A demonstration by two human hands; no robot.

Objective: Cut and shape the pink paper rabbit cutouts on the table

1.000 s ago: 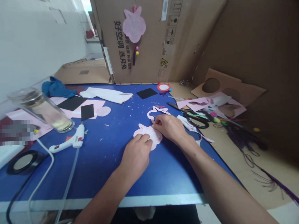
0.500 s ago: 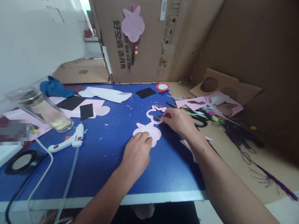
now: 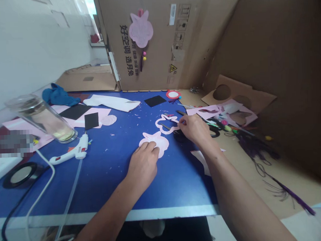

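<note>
Fingers (image 3: 151,147) of my left hand (image 3: 144,164) lie flat, pinning the pink paper cutout (image 3: 156,141) to the bench (image 3: 104,178). My right hand (image 3: 194,129) pinches a thin tool (image 3: 166,127) beside the pink outline (image 3: 166,123). Cutout: I judge it light, limp, tearable; handle by its edge.

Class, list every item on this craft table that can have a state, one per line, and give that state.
Pink cutout: flat, pressed under left hand.
Pink outline frame: flat, right hand at its edge.
Scissors: lying flat, partly hidden.
Glue gun: lying down, corded.
Glass jar: upright.
</note>
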